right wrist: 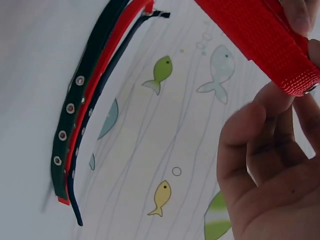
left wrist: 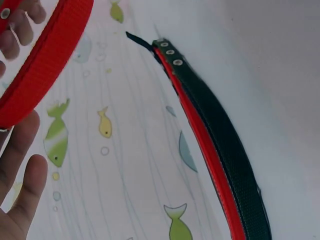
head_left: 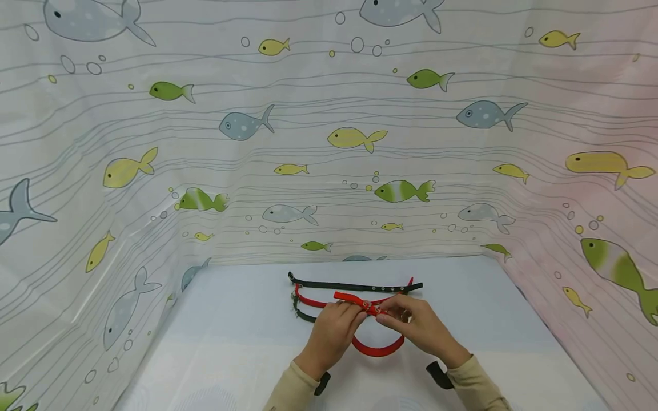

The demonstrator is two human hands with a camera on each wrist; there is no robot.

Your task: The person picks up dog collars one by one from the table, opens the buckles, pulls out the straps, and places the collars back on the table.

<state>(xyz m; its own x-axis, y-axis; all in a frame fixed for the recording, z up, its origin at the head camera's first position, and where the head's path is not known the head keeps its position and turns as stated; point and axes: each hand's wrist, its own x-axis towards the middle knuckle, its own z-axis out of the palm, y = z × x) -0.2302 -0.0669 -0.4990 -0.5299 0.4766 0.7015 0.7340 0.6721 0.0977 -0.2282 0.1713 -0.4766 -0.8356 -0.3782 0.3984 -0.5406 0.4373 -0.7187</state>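
A red collar (head_left: 377, 349) hangs in a loop between my two hands, its lower curve drooping below them. My left hand (head_left: 334, 331) grips it near the metal fittings, and a free strap end sticks out above the fingers. From the other side, my right hand (head_left: 421, 325) pinches the strap close to the buckle. The right wrist view shows the woven red band (right wrist: 255, 40) folded at the fingertips. Behind the hands lie a black collar (head_left: 339, 285) with metal eyelets, a second red collar (head_left: 315, 302) and another dark collar (head_left: 307, 316), partly hidden by the left hand.
The white table (head_left: 231, 342) carries the collars near its back. A fish-patterned curtain (head_left: 329, 188) encloses the back and both sides. Dark bands (head_left: 439, 375) sit by the wrists, below the beige sleeves (head_left: 478, 382).
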